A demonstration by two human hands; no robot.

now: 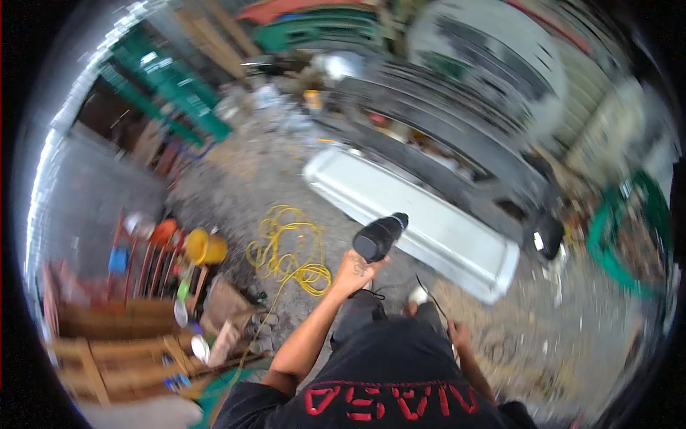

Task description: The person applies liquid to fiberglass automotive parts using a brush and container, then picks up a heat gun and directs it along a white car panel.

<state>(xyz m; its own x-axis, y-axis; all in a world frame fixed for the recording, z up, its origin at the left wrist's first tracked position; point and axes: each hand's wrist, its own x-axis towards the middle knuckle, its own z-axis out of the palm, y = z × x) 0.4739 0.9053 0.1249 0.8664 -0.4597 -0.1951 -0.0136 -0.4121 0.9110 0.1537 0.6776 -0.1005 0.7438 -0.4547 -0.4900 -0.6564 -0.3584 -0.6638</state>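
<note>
My left hand (pixel 355 273) is closed around a black power tool (pixel 381 237), whose rounded body points up and away from me; motion blur hides its exact kind. Just beyond the tool, a long white panel (pixel 421 214) with raised edges lies on the ground. Down by my right side, my right hand (pixel 459 334) has its fingers curled in on a thin black cord (pixel 433 295). My shoes are partly visible between the hands.
Yellow cable (pixel 296 250) lies in loose coils on the floor at the left. Dark vehicle bumpers (pixel 429 136) are stacked behind the panel. A yellow bucket (pixel 206 247) and wooden crates (pixel 114 350) line the left side. Green netting (pixel 607 247) is at the right.
</note>
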